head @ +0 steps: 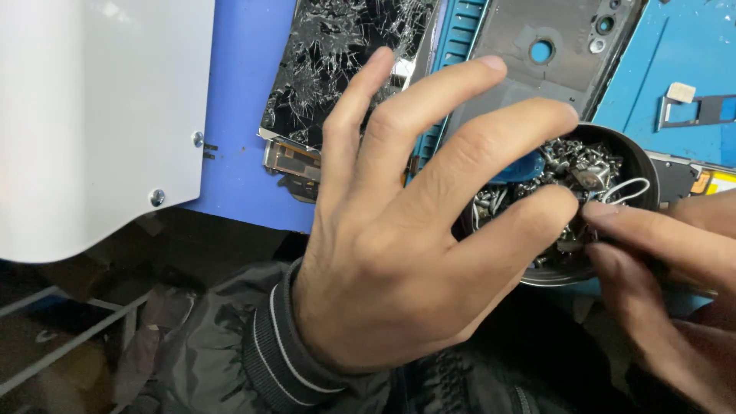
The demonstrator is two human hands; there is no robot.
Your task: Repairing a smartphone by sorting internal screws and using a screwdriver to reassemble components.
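Your left hand (391, 253) is spread wide, fingers splayed over the near rim of the round dish (640, 157) of small screws (571, 165), holding nothing. Your right hand (675, 261) pinches narrowly into the screws at the dish's right side; whether one is caught cannot be told. Step in hand: picking a screw. The next move appears to demand a fine, steady pinch.

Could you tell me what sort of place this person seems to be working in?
Most likely a phone repair bench. A cracked phone screen and a phone back cover lie on a blue work mat, and both hands reach into a round dish of small screws.
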